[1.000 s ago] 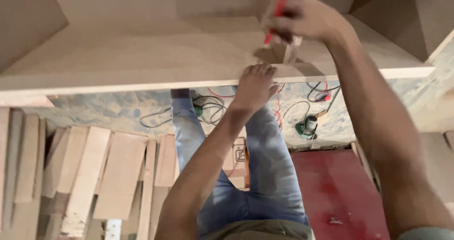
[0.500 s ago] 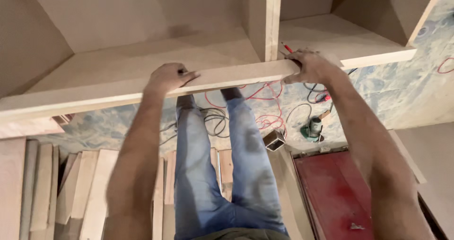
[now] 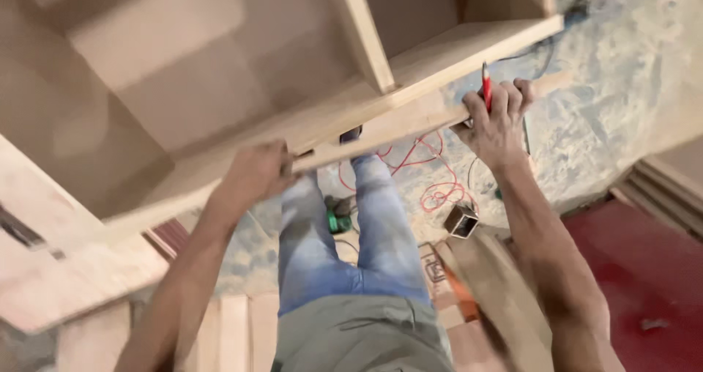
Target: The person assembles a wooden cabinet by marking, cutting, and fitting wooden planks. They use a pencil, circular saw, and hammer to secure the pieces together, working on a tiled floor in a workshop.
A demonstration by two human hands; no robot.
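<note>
Along shelf edge (image 3: 410, 72), strip (image 3: 388, 127) perhaps lower.

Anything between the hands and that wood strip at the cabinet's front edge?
Nothing visible. The left hand and right hand both grip the wood strip directly; the right also holds a red pencil. The strip lies against the cabinet edge.

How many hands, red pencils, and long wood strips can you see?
Hands: 2, left hand and right hand
Red pencil: 1
Long wood strip: 1
Total: 4
</note>
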